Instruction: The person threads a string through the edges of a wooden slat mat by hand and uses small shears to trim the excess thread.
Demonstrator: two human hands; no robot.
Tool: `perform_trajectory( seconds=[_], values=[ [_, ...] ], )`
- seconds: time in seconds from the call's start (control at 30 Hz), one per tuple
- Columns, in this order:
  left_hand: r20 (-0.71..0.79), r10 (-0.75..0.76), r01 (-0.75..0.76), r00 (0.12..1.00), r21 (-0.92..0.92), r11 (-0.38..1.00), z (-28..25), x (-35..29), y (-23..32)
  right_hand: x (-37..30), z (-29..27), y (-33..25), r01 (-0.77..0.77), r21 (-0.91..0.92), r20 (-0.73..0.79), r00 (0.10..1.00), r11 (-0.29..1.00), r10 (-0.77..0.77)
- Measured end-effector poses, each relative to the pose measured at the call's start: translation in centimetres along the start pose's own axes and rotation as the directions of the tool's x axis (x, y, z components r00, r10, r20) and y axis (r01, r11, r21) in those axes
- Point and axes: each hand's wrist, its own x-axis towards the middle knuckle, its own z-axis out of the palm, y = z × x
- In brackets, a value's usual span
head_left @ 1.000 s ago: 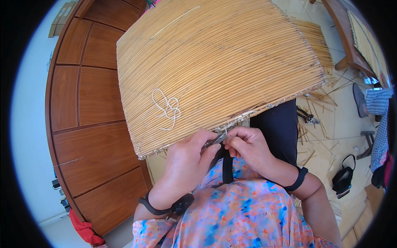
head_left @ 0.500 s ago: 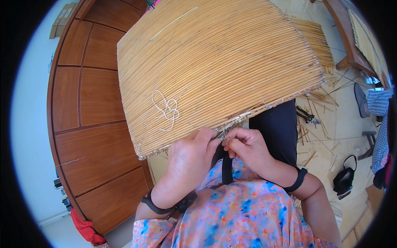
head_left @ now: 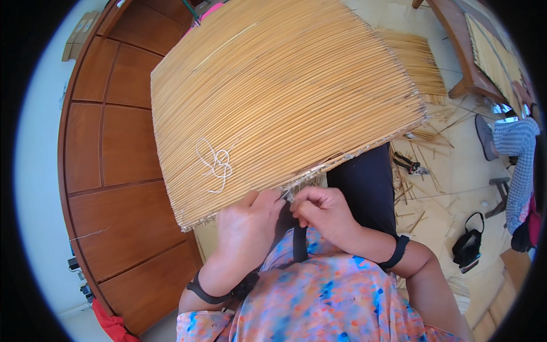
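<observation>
Where reed mat (head_left: 290,108) ends, left hand (head_left: 249,225) and right hand (head_left: 322,212) gather

Mat: one, spread over dark-trousered leg (head_left: 364,185), seemingly keeping its near edge reachable; left, pinching metal tool (head_left: 286,194), mostly hidden; right, clenched, contents indiscernible; white thread (head_left: 217,162), loose on top; wooden cabinet (head_left: 128,148) close at left margin, more room rightward above stalk-strewn floor (head_left: 456,171)

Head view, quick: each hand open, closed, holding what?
Left hand: closed at the near edge of the reed mat; what it grips is mostly hidden.
Right hand: fingers pinched closed beside it; cannot tell on what.
</observation>
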Motion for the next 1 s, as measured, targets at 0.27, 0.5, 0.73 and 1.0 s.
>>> perform_trajectory(
  seconds=[0.27,0.5,0.73,1.0],
  values=[
    [0.038,-0.043,0.041,0.998,0.043,0.998,-0.9,-0.7,-0.6,-0.1,0.3,-0.2,-0.039,-0.112,0.088,0.995,0.993,0.049],
    [-0.026,-0.107,0.1,0.994,-0.192,0.976,0.0,-3.6,-4.2,-0.4,0.2,0.3,0.038,-0.348,0.019,0.999,0.937,-0.033],
    [-0.102,0.058,-0.068,0.993,-0.103,0.992,3.8,-5.5,-4.6,-0.5,-0.1,1.2,0.084,-0.566,0.004,0.995,0.82,-0.099],
    [-0.208,0.114,-0.129,0.971,-0.056,0.99,5.7,-4.8,-5.2,-0.9,0.3,1.2,0.038,-0.699,-0.028,0.996,0.714,-0.081]
  ],
)
